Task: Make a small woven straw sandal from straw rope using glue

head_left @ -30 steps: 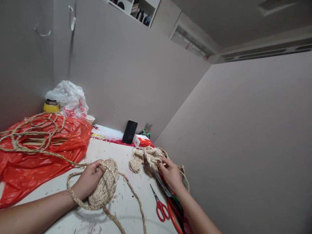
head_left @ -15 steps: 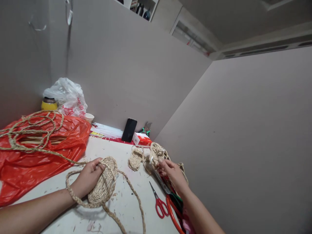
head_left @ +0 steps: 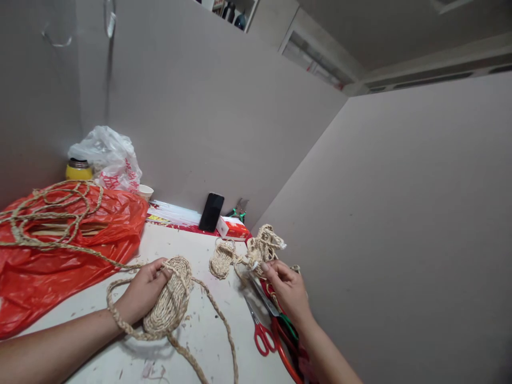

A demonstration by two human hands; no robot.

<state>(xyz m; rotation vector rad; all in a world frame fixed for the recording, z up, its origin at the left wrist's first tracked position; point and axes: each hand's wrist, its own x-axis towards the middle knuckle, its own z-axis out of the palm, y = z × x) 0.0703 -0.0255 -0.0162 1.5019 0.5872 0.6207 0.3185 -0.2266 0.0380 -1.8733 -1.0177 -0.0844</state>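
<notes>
Lifted since a second ago, the small woven sandal [head_left: 262, 248] hangs above the table's [head_left: 208, 330] right edge, pinched in our right hand [head_left: 287, 288]. Our left hand [head_left: 144, 290] grips the big woven sole [head_left: 170, 301] near the front edge; red scissors [head_left: 260, 333] lie beside.

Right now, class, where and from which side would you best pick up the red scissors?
Take the red scissors by the two loop handles, coming from the near table edge. The handles point toward the person and lie clear on the table, while the blades point away toward the right hand and other tools.
</notes>
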